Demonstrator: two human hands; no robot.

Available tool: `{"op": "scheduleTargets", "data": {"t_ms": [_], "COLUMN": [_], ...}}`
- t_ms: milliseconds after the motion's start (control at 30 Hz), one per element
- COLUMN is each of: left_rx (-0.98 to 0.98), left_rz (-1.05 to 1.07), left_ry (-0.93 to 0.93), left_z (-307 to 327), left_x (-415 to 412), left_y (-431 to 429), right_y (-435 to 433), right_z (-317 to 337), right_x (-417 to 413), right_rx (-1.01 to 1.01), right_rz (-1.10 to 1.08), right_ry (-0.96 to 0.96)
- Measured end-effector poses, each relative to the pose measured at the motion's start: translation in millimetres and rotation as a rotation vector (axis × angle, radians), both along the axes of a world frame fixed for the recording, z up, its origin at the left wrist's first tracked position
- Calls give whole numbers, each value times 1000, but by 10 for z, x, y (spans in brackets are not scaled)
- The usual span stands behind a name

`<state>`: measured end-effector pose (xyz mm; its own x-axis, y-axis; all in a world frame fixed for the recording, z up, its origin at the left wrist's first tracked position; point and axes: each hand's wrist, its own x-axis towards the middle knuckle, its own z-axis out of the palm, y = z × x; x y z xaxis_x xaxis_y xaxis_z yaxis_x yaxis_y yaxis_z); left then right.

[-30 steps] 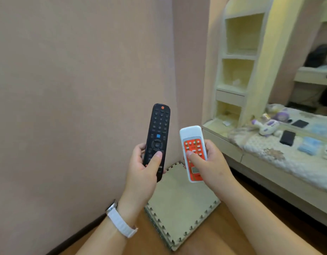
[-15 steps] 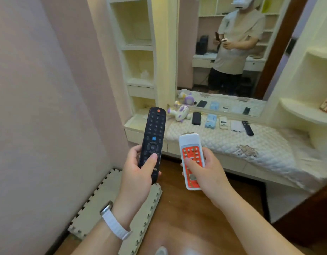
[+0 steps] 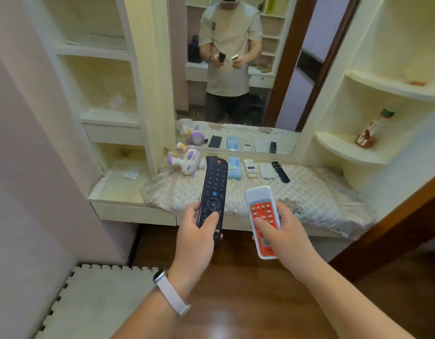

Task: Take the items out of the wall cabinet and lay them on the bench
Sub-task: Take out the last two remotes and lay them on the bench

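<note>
My left hand [image 3: 194,237] grips a long black remote [image 3: 213,194], thumb on its lower buttons, held upright in front of the bench. My right hand [image 3: 283,232] grips a white remote with an orange keypad [image 3: 262,221], thumb on the keys. Both hang in the air just short of the bench's front edge. The bench [image 3: 316,192] carries a quilted white cover. Along its back lie a purple and white plush toy [image 3: 187,162], a blue packet [image 3: 234,167], a white remote [image 3: 250,168], a white flat device [image 3: 267,171] and a small black remote [image 3: 280,171].
A mirror [image 3: 236,69] behind the bench reflects a person holding both remotes. Cream shelves [image 3: 109,118] stand at the left; curved shelves at the right hold a bottle [image 3: 369,133]. A foam floor mat [image 3: 94,302] lies at lower left on the wooden floor. A dark wooden edge [image 3: 395,216] crosses the right.
The view has swung right, from the pink wall to facing the bench and mirror. Both hands keep their remotes and are now closer to the bench.
</note>
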<state>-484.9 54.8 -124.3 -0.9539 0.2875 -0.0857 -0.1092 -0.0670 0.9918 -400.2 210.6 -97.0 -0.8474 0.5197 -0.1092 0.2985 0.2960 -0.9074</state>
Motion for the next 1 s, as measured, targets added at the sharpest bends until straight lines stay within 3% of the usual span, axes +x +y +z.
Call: {"op": "scheduleTargets", "data": {"t_ms": [400, 1000], "left_rx": [-136, -402], "left_rz": [-193, 9], "left_ry": [-83, -219], "left_z": [-441, -1036], "left_x": [-565, -1368], "left_y": [1123, 2829], "right_y": [1071, 3076], "right_z": [-464, -1484], "right_x": [-249, -1574], "right_rx": [-51, -170], "right_rz": [-233, -96], "right_ry": [-62, -230]}}
